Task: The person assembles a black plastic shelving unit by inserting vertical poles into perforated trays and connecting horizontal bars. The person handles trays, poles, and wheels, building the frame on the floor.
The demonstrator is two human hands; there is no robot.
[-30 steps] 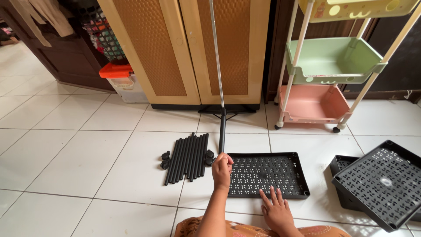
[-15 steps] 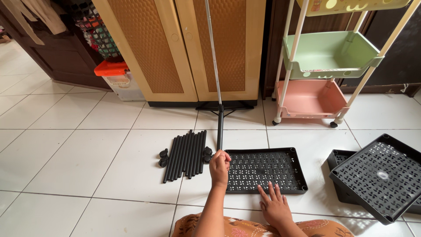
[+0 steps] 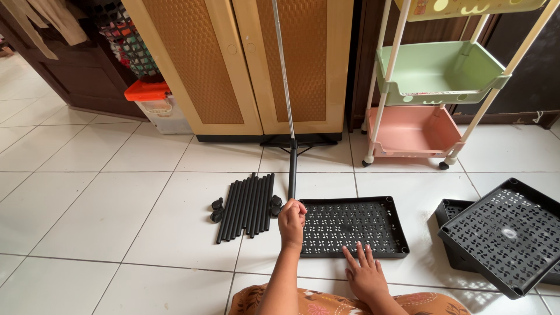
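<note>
My left hand [image 3: 291, 217] is closed around the lower end of a short black tube [image 3: 292, 172]. The tube stands upright at the far left corner of a black perforated tray [image 3: 373, 210] that lies flat on the white tiled floor. My right hand [image 3: 363, 273] rests flat with fingers spread on the tray's near edge. A bundle of several more black tubes [image 3: 248, 205] lies on the floor just left of my left hand, with small black caster wheels [image 3: 217, 210] at its ends.
Two more black perforated trays [image 3: 506, 233] are stacked at a tilt on the right. Behind stand a rolling cart with a pink tray [image 3: 408, 131] and a green tray [image 3: 437, 73], a wooden cabinet [image 3: 245, 64], a silver stand pole [image 3: 283, 70] and an orange-lidded box [image 3: 153, 100].
Both hands stay where they were, the left on the upright tube and the right on the tray. Only the view has shifted slightly.
</note>
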